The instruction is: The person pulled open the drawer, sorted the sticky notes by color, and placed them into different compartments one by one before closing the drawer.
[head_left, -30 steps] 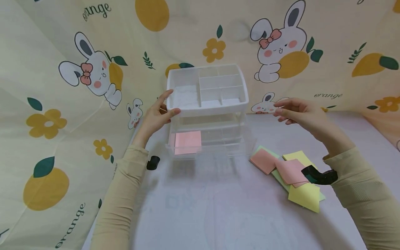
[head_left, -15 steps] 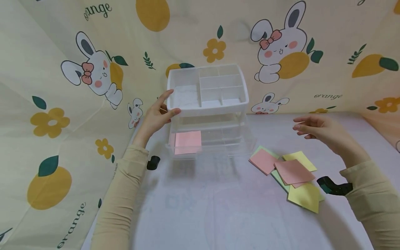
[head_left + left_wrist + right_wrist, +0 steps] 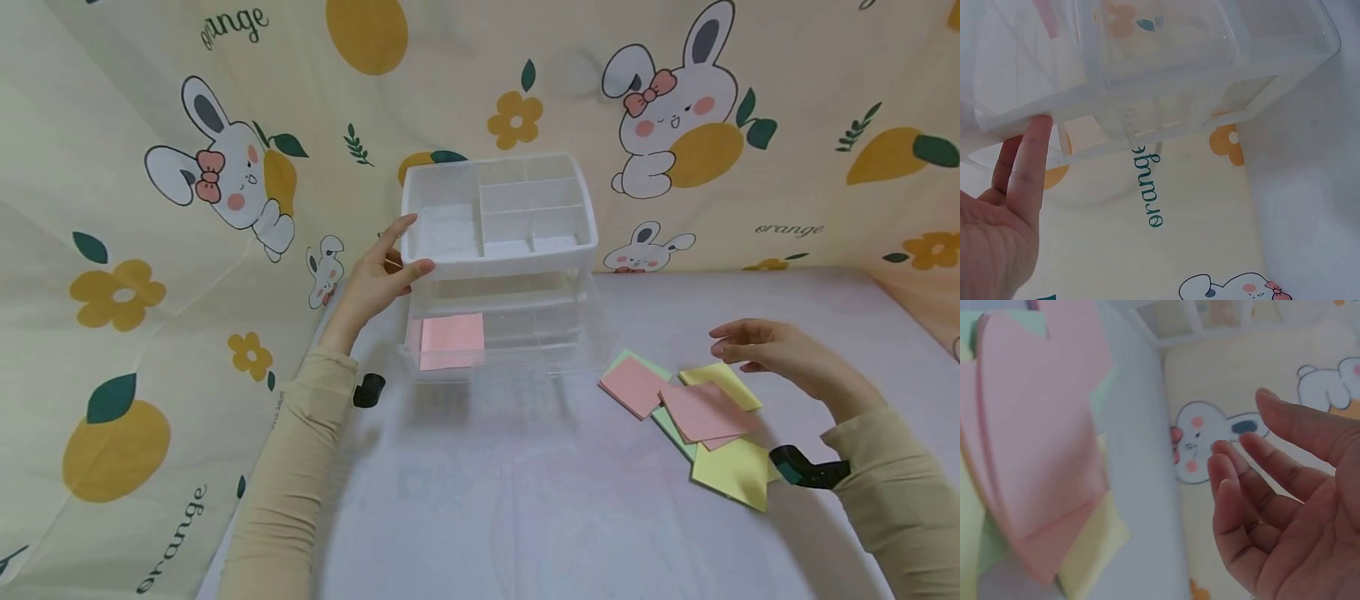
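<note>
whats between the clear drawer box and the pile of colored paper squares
Nothing. In the head view, only bare white tabletop lies between the drawer box and the paper squares. The right hand hovers over the pile's far side, not in that gap.

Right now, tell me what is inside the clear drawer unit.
One pink paper square lies in the open bottom drawer, at its left end. The top tray has bare compartments. The middle level looks empty, though glare through the plastic hides parts of it.
</note>
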`<control>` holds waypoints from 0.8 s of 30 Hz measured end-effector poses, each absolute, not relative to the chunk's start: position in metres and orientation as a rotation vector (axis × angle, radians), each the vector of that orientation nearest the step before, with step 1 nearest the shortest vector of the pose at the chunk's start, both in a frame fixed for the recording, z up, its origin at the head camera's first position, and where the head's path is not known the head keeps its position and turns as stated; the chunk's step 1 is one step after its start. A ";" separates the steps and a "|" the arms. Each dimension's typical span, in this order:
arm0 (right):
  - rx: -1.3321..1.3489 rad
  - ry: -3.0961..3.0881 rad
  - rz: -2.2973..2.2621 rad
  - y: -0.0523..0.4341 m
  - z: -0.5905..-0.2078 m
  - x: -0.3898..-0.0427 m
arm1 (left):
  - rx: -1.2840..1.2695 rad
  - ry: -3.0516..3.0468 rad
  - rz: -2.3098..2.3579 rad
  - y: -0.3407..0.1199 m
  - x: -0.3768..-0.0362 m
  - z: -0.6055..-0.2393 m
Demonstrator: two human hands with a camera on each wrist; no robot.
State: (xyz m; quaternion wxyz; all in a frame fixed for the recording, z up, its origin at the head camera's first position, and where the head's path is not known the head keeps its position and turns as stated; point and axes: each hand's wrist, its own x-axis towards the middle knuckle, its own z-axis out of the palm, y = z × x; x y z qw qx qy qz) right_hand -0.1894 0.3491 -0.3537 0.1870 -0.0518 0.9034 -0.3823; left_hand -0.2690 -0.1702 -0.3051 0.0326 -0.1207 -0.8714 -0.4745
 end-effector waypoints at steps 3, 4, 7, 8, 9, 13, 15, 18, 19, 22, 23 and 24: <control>-0.139 2.522 -1.026 0.351 -0.360 -0.189 | -0.374 -2.680 -1.461 -0.170 -0.269 -0.305; -0.137 2.515 -1.004 0.351 -0.363 -0.190 | -0.374 -2.679 -1.463 -0.170 -0.269 -0.305; -0.142 2.498 -0.942 0.354 -0.370 -0.190 | -0.377 -2.676 -1.469 -0.170 -0.268 -0.305; -0.141 2.494 -0.916 0.354 -0.372 -0.191 | -0.377 -2.676 -1.469 -0.170 -0.268 -0.305; -0.140 2.488 -0.894 0.356 -0.376 -0.191 | -0.378 -2.676 -1.469 -0.170 -0.268 -0.305; -0.125 2.447 -0.867 0.359 -0.385 -0.191 | -0.380 -2.676 -1.468 -0.170 -0.268 -0.305; -0.117 2.419 -0.889 0.361 -0.390 -0.190 | -0.381 -2.677 -1.462 -0.170 -0.268 -0.305; -0.112 2.377 -0.930 0.363 -0.396 -0.188 | -0.377 -2.680 -1.459 -0.170 -0.268 -0.305; -0.113 2.369 -0.938 0.363 -0.398 -0.188 | -0.375 -2.681 -1.458 -0.169 -0.268 -0.305; -0.130 2.368 -0.936 0.363 -0.403 -0.186 | -0.369 -2.683 -1.455 -0.169 -0.268 -0.305; -0.147 2.372 -0.932 0.363 -0.404 -0.186 | -0.371 -2.681 -1.457 -0.169 -0.269 -0.306; -0.160 2.379 -0.928 0.363 -0.405 -0.185 | -0.372 -2.681 -1.456 -0.169 -0.269 -0.306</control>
